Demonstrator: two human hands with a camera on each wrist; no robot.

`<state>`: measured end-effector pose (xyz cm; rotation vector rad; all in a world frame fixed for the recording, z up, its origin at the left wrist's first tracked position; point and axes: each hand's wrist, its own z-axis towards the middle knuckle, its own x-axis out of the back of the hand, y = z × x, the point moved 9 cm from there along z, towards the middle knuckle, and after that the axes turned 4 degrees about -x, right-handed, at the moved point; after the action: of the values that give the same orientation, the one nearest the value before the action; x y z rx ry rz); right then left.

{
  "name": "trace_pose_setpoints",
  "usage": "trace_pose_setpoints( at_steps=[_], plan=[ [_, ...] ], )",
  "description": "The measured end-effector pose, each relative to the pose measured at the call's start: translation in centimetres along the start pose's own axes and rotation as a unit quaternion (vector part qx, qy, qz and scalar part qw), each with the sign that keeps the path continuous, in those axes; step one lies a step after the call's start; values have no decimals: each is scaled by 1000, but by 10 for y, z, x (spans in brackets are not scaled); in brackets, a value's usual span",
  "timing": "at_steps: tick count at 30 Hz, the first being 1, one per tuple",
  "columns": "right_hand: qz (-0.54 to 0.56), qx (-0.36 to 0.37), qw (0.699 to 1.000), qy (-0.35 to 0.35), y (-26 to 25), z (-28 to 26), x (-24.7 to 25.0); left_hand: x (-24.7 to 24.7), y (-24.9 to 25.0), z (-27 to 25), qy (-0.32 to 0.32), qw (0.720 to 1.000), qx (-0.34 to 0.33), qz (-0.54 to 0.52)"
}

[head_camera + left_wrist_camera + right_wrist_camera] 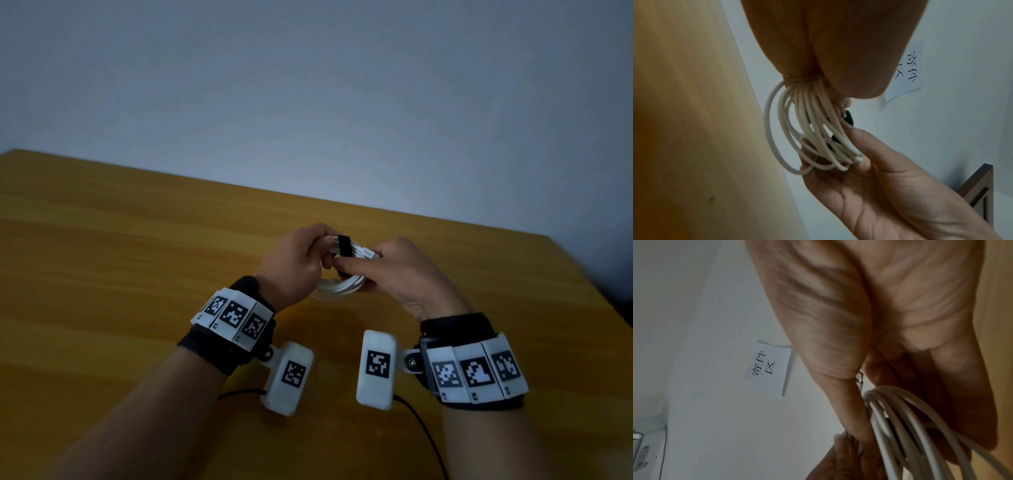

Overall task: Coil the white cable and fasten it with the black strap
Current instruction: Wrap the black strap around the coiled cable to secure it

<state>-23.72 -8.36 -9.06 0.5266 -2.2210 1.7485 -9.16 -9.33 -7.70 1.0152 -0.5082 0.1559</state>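
Observation:
The white cable (pixel 337 286) is wound into a coil of several loops and held above the wooden table (pixel 120 257). A black strap (pixel 344 246) wraps around the top of the bundle. My left hand (pixel 298 263) grips the coil just left of the strap. My right hand (pixel 394 270) holds the coil on the right, thumb stretched toward the strap. In the left wrist view the loops (pixel 813 134) hang between both hands, with a bit of the strap (pixel 849 118) behind them. In the right wrist view the cable (pixel 910 426) runs under my curled fingers.
A paper note (pixel 768 368) with printed characters is stuck on the white wall (pixel 308 85) behind the table. Black leads (pixel 421 425) from the wrist cameras trail over the table's near side. A dark wooden frame (pixel 980 191) shows at the right.

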Motion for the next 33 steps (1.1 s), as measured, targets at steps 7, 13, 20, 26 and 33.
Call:
trace_pose_setpoints(
  at_steps=[7, 13, 20, 26, 33],
  plan=[
    [53, -4, 998, -24, 2, 2, 0, 6, 2, 0, 27, 1000, 1, 5],
    [131, 5, 990, -41, -7, -4, -2, 12, 3, 0, 47, 999, -13, -12],
    [132, -12, 990, -56, -6, -3, -6, 9, 3, 1, 39, 999, -17, -32],
    [171, -34, 981, -84, 4, 3, -11, 5, 9, 1, 23, 997, -42, -57],
    [179, -58, 977, -101, 6, 0, -20, 3, 13, 2, 12, 994, -55, -91]
  ],
)
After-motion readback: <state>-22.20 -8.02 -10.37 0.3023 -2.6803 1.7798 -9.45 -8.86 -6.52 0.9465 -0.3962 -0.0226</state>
